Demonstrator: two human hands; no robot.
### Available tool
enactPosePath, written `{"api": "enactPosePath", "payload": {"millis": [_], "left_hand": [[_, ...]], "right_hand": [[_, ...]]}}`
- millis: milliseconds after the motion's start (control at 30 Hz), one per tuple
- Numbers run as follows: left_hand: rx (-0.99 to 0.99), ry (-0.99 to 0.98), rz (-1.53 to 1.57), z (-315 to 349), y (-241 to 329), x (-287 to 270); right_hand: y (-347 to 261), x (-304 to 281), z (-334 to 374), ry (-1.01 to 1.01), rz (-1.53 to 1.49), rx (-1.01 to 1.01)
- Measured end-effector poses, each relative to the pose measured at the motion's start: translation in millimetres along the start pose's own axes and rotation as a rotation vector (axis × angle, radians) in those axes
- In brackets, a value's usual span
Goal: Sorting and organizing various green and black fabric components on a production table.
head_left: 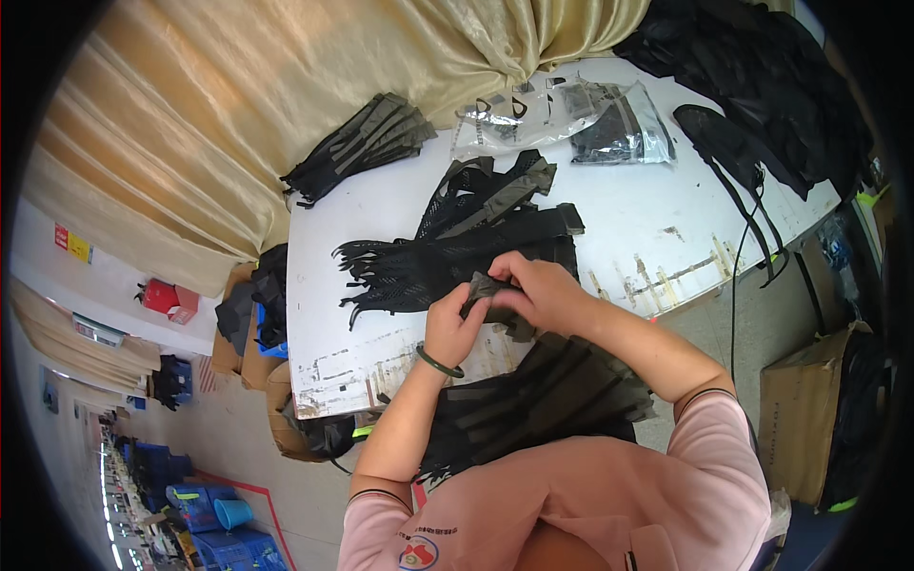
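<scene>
Left hand (447,324) and right hand (545,293) pinch a dark cloth strip (483,286) above the white table (628,214).
Black mesh strips (400,273) fanned just beside; pink shirt (590,476): round logo (418,553), small dark lettering (455,533); clear bag (547,122): black print (519,108).

"Where's there print?"
"Black letters on the clear bag (476,140); small characters by a round badge (418,553) on the shirt (657,485)."
"Elsewhere?"
"Lettering down the carton (804,400); the wall sign's (73,244) too small."
</scene>
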State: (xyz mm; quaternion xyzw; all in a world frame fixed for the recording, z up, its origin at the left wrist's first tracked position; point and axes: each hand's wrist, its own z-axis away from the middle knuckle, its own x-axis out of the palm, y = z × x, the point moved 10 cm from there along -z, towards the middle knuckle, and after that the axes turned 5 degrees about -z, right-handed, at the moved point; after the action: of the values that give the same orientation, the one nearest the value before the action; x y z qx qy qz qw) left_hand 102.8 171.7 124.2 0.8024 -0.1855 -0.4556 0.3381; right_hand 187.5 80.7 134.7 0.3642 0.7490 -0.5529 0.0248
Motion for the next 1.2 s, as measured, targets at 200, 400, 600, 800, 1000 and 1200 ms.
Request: {"api": "enactPosePath", "payload": {"millis": [200,400,600,800,1000,1200], "left_hand": [[-0.157,-0.093,0.197,-2,-14,23],[-0.285,-0.202,0.221,13,-20,29],[-0.130,-0.197,0.190,16,5,27],[0.253,-0.109,-0.039,26,51,13],[-0.048,-0.238,0.115,33,22,37],[-0.143,-0.111,0.433,32,-2,20]], "right_hand": [[-35,2,25,0.067,0.356,-0.254],[-7,7,30,-0.038,0.474,-0.083],[-9,16,24,-0.215,0.520,-0.180],[1,-17,18,0.109,0.145,-0.046],[63,30,42,-0.142,-0.504,0.574],[56,16,47,-0.126,-0.864,0.498]]}}
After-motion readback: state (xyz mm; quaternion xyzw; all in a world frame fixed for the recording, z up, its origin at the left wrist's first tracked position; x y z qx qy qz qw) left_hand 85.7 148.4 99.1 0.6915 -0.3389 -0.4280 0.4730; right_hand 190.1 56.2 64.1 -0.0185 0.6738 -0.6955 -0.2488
